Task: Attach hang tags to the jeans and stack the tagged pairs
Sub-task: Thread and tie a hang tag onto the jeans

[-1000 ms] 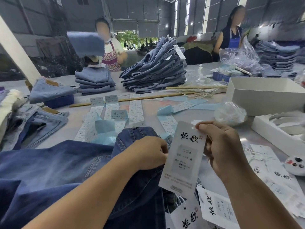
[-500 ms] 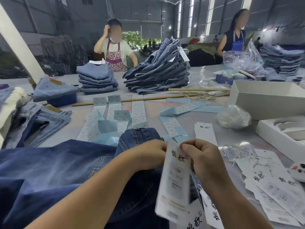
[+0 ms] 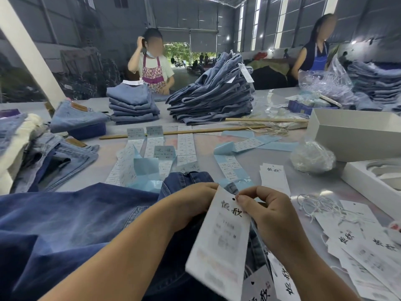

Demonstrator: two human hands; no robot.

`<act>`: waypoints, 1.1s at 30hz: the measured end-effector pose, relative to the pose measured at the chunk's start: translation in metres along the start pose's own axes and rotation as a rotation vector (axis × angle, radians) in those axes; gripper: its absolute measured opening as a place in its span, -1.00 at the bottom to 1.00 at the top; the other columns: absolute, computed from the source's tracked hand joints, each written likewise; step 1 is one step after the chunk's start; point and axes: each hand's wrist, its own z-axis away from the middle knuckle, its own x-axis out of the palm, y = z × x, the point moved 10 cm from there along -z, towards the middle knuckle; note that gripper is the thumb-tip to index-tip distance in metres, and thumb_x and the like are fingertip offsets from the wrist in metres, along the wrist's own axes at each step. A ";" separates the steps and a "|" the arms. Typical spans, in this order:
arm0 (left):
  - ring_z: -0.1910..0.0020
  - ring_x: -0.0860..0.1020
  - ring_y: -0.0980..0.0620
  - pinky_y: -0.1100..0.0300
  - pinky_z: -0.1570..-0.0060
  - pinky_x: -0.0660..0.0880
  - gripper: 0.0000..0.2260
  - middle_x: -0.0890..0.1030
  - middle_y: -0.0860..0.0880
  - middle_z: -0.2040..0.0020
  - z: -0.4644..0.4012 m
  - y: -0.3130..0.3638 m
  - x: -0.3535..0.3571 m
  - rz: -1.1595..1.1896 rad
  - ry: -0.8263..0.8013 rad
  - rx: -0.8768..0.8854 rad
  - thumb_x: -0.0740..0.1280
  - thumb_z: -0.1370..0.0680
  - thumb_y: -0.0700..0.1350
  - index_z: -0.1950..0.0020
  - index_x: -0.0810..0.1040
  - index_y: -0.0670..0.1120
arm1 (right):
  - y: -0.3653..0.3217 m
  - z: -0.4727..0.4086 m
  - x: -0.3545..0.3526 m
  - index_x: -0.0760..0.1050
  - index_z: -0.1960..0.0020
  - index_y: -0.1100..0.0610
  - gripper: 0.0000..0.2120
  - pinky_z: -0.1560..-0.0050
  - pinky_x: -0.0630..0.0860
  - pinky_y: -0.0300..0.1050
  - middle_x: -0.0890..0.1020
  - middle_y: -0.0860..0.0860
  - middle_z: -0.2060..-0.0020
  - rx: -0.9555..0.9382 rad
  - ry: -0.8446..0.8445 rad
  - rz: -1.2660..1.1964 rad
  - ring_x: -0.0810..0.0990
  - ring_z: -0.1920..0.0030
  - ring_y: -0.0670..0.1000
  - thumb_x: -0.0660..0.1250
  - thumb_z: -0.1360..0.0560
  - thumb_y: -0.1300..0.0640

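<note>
Right hand (image 3: 268,210): fingertips pinch the top of the hang tag (image 3: 219,242) beside its hole
Left hand (image 3: 193,205): curled, gripping the tag's upper left edge
Jeans (image 3: 65,231): one dark pair at the table's near edge, under both hands
Folded stacks: two, far side

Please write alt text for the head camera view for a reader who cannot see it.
A person's left hand and right hand pinch the top of a white hang tag over dark blue jeans spread on a grey table. More hang tags and loose white strings lie to the right; folded jean stacks and two workers stand beyond.
</note>
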 end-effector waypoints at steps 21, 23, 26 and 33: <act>0.23 0.51 -0.04 0.03 0.04 0.40 -0.91 0.57 -0.10 0.22 0.013 0.009 0.004 0.151 -0.085 0.214 0.41 -0.36 -0.20 0.20 0.54 -0.07 | -0.012 0.002 0.007 0.64 0.26 -0.08 -0.83 0.25 0.61 -0.05 0.64 -0.19 0.27 -0.214 0.073 0.295 0.62 0.27 -0.08 0.56 -0.39 0.16; 0.25 0.55 -0.05 0.06 0.08 0.47 -0.89 0.59 -0.12 0.21 0.010 0.005 0.002 0.182 -0.068 0.211 0.40 -0.34 -0.24 0.19 0.56 -0.08 | -0.015 0.004 0.006 0.63 0.26 -0.07 -0.84 0.28 0.57 -0.14 0.63 -0.21 0.28 -0.235 0.088 0.335 0.61 0.27 -0.11 0.57 -0.38 0.14; 0.30 0.56 -0.02 0.12 0.18 0.51 -0.88 0.60 -0.11 0.24 0.009 0.004 0.000 0.204 -0.040 0.212 0.39 -0.33 -0.26 0.21 0.55 -0.07 | -0.028 0.008 0.006 0.64 0.26 -0.04 -0.86 0.29 0.49 -0.25 0.60 -0.14 0.33 -0.336 0.107 0.428 0.57 0.24 -0.13 0.58 -0.35 0.14; 0.32 0.53 -0.02 0.11 0.21 0.45 -0.86 0.58 -0.12 0.24 0.010 0.004 -0.003 0.208 0.010 0.227 0.35 -0.30 -0.27 0.19 0.52 -0.10 | -0.049 0.023 0.018 0.67 0.15 0.09 -0.96 0.40 0.50 -0.16 0.52 -0.09 0.27 -0.494 0.096 0.717 0.53 0.33 -0.06 0.48 -0.45 0.21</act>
